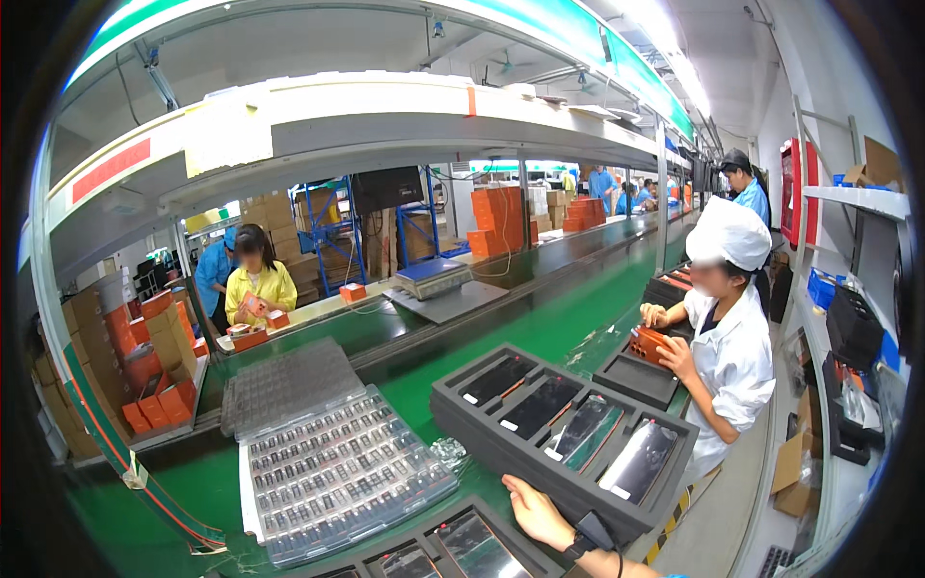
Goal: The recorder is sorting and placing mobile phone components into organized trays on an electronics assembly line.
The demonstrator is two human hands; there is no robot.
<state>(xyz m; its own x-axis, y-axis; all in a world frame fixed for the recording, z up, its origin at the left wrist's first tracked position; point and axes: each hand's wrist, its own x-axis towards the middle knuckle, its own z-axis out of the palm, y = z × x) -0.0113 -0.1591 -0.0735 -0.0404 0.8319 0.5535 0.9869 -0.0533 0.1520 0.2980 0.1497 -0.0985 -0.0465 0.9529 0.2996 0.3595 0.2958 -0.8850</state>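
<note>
My right hand (538, 512), a dark band on its wrist, reaches in from the lower right with its fingers stretched out. It is beside the near-left side of a black foam tray (442, 393); whether it touches the tray I cannot tell. Phone-like devices (541, 405) with dark glossy faces and white labels lie in the tray's slots. At the bottom edge is another black foam tray (537, 556) holding similar devices, partly cut off. To the left lies a clear plastic tray (347, 456) with rows of small dark parts. My left hand is out of view.
A green conveyor belt (207, 485) runs beneath the trays. Behind the clear tray sits a dark perforated sheet (289, 378). At the right, a white-capped co-worker (727, 337) handles an orange-red item (647, 347). A weighing scale (431, 276) stands across the line, under an overhead shelf (366, 120).
</note>
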